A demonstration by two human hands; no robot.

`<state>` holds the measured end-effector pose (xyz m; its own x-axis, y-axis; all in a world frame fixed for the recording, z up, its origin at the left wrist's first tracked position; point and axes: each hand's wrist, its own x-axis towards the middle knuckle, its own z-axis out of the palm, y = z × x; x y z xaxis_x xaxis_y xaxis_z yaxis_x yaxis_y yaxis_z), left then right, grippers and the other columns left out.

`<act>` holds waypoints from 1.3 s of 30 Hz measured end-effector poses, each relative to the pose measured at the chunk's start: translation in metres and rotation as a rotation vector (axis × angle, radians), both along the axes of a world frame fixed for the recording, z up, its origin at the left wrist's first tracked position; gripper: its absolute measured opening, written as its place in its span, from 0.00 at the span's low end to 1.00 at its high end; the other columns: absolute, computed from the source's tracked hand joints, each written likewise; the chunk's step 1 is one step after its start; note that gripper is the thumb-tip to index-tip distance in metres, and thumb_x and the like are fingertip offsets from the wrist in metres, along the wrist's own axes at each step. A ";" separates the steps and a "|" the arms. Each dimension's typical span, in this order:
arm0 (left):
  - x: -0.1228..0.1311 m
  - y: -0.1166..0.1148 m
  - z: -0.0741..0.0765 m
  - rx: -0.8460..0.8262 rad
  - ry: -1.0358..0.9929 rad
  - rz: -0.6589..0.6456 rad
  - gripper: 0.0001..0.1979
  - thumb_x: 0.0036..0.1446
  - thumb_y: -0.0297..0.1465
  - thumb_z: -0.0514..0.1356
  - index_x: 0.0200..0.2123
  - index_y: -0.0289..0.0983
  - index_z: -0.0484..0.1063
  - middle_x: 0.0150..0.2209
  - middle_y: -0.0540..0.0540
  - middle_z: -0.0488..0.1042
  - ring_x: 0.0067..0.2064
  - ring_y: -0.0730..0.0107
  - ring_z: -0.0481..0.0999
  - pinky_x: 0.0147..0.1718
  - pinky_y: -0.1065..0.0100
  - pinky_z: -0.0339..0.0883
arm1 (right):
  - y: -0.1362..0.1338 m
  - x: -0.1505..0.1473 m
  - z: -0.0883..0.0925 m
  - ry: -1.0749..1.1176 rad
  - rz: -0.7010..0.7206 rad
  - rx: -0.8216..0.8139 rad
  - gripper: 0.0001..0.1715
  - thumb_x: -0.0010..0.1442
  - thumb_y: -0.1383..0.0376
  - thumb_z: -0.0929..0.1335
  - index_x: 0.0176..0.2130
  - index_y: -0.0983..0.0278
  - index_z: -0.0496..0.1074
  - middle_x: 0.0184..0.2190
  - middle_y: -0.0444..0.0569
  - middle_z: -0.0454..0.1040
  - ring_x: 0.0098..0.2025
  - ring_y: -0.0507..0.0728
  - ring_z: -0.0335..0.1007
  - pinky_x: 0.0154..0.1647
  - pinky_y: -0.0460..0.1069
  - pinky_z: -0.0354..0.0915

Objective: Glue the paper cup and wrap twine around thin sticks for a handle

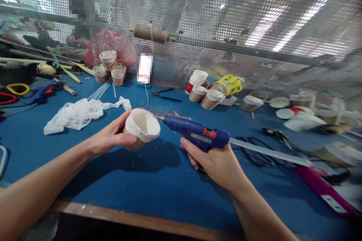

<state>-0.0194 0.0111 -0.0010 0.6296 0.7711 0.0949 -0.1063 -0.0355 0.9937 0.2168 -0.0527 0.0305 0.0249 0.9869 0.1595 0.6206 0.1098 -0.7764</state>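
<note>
A blue tabletop [113, 194] carries crumpled white fabric [77, 115], pliers [169, 98], scissors [17, 89] and burlap-wrapped cups [212, 99].

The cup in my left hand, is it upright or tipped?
Tipped: in the left hand, the cup leans, its rim slanting down to the picture's right and its pale inside showing.

Pliers [169, 98] lie on the tabletop [113, 182]; blurred at right, perhaps a purple power strip [318, 184].
</note>
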 end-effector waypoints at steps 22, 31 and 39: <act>0.000 0.002 -0.001 -0.029 -0.096 -0.017 0.30 0.44 0.35 0.63 0.51 0.38 0.58 0.43 0.41 0.67 0.40 0.61 0.68 0.37 0.63 0.63 | 0.001 0.001 0.002 0.299 0.126 -0.072 0.14 0.54 0.58 0.65 0.24 0.66 0.68 0.09 0.39 0.60 0.11 0.47 0.54 0.13 0.44 0.55; 0.006 -0.010 0.003 -0.139 -0.154 -0.172 0.32 0.40 0.35 0.65 0.50 0.36 0.59 0.39 0.42 0.70 0.39 0.61 0.69 0.36 0.63 0.62 | 0.013 -0.005 -0.010 0.975 0.320 -0.441 0.11 0.53 0.61 0.66 0.26 0.67 0.70 0.09 0.36 0.53 0.10 0.42 0.41 0.08 0.38 0.42; 0.011 -0.010 0.002 -0.115 -0.149 -0.156 0.35 0.38 0.35 0.67 0.49 0.34 0.57 0.33 0.45 0.68 0.29 0.72 0.65 0.26 0.71 0.57 | 0.017 -0.006 -0.014 1.073 0.368 -0.565 0.13 0.53 0.61 0.65 0.23 0.68 0.70 0.08 0.35 0.50 0.10 0.42 0.39 0.08 0.37 0.42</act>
<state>-0.0089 0.0007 0.0013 0.7273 0.6770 0.1131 -0.2476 0.1051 0.9632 0.2104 -0.0357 0.0165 -0.4092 0.8866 -0.2155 -0.3444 -0.3687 -0.8634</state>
